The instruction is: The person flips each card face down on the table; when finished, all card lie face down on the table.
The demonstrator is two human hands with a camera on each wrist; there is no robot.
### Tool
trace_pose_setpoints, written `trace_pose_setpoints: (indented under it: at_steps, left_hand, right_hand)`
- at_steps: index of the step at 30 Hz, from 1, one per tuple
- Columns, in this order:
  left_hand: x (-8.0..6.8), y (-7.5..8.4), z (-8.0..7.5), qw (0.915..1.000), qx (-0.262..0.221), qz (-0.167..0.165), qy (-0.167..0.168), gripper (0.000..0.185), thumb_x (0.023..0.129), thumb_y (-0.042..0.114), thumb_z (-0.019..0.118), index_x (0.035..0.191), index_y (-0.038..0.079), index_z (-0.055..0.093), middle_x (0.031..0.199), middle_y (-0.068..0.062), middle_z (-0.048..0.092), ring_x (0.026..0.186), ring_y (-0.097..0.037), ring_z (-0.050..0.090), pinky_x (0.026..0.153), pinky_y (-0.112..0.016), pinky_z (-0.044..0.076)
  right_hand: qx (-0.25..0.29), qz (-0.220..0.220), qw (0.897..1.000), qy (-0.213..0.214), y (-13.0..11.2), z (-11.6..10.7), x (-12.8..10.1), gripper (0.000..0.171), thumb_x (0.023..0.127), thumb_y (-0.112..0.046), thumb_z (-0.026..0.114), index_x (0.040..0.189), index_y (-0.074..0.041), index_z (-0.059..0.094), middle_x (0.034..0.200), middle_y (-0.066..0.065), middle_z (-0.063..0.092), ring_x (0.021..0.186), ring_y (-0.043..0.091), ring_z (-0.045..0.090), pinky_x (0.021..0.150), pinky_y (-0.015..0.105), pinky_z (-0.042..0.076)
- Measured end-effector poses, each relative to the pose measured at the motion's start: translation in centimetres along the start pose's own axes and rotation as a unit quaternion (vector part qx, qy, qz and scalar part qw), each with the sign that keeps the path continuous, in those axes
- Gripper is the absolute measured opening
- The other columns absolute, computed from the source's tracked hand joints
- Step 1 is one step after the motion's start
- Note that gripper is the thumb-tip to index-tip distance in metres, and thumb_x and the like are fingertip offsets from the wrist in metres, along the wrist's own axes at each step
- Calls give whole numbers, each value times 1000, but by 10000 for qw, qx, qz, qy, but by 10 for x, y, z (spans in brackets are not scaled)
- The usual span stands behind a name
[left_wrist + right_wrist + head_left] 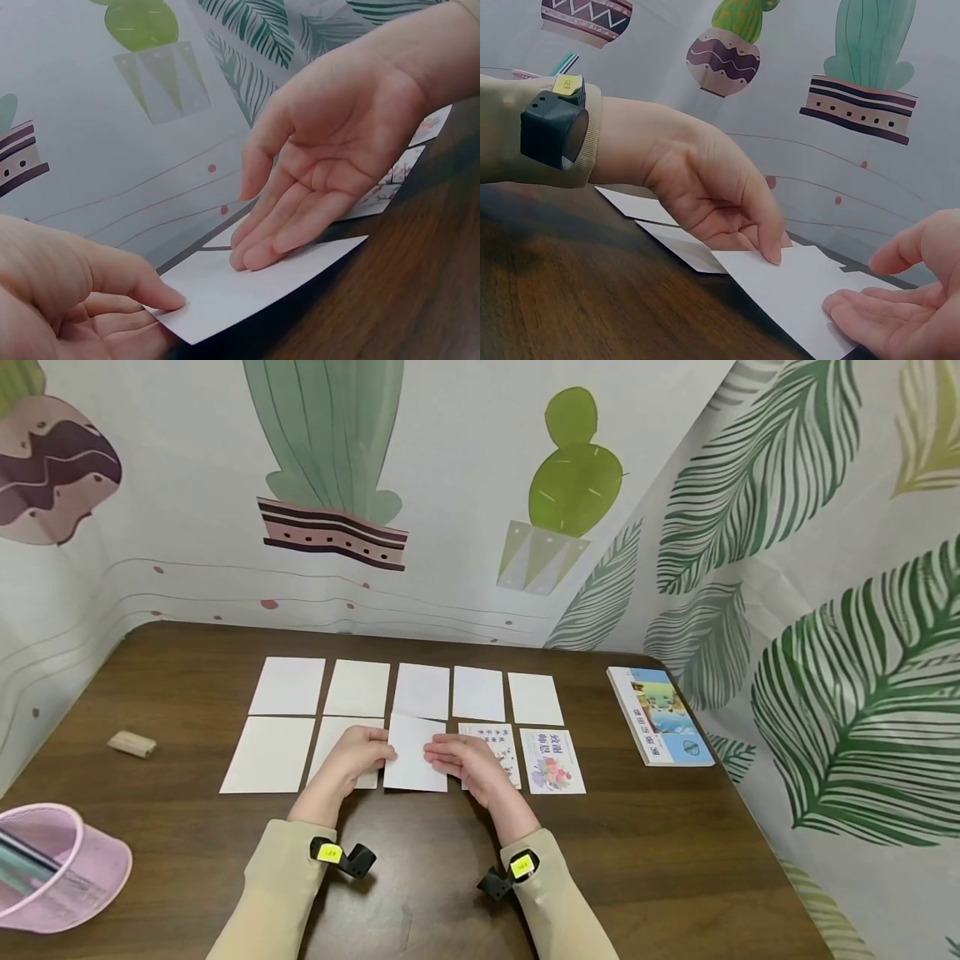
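The left hand (362, 755) pinches the near-left edge of a blank white card (415, 753) between thumb and fingers. The right hand (467, 759) lies with straight fingers pressing the card's other side. The card sits between both hands on the bench (675, 852), with printed cards (552, 761) just beyond the right hand.

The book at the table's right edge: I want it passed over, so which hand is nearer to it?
Right. The right hand rests on the white card, with two printed cards between it and the book. The left hand pinches that card's far side.
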State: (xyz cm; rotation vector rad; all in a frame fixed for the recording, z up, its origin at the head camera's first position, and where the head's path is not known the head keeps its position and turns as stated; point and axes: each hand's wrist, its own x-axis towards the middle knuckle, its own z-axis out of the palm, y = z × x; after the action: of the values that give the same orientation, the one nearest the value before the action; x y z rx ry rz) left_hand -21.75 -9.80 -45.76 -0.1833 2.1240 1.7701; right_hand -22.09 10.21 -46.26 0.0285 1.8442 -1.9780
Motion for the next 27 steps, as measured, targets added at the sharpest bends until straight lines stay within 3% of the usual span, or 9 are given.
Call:
trace_pose_setpoints:
  at_steps: [7, 11, 18, 27]
  left_hand:
    - [0, 0, -7, 9997, 194, 106, 32, 51, 88, 4, 62, 131, -19, 48, 134, -35, 52, 119, -38, 59, 103, -43, 50]
    - [-3, 1, -15, 9997, 47, 231, -17, 47, 90, 6, 62, 129, -18, 51, 133, -34, 53, 107, -27, 67, 99, -39, 53]
    - [-5, 1, -31, 9984, -396, 405, -48, 49, 92, 7, 64, 130, -19, 49, 121, -29, 63, 92, -7, 68, 93, -29, 56]
    - [-4, 3, -26, 9969, -526, 583, -83, 48, 93, 9, 63, 132, -17, 50, 121, -26, 65, 91, -3, 68, 92, -25, 55]
  right_hand:
    - [-65, 56, 10000, 48, 0, 1, 0, 39, 99, -8, 49, 131, 14, 50, 127, 32, 59, 99, 15, 68, 94, 27, 55]
    - [-55, 75, 9999, 65, 0, 2, 0, 39, 99, -7, 49, 131, 15, 50, 127, 32, 59, 97, 14, 68, 94, 28, 55]
    - [-17, 59, 9999, 92, 0, 3, 0, 39, 98, -6, 49, 130, 16, 49, 126, 33, 60, 93, 12, 68, 93, 27, 56]
    - [-45, 15, 9999, 106, 1, 2, 0, 39, 98, -7, 51, 131, 15, 50, 126, 32, 60, 95, 13, 68, 93, 27, 56]
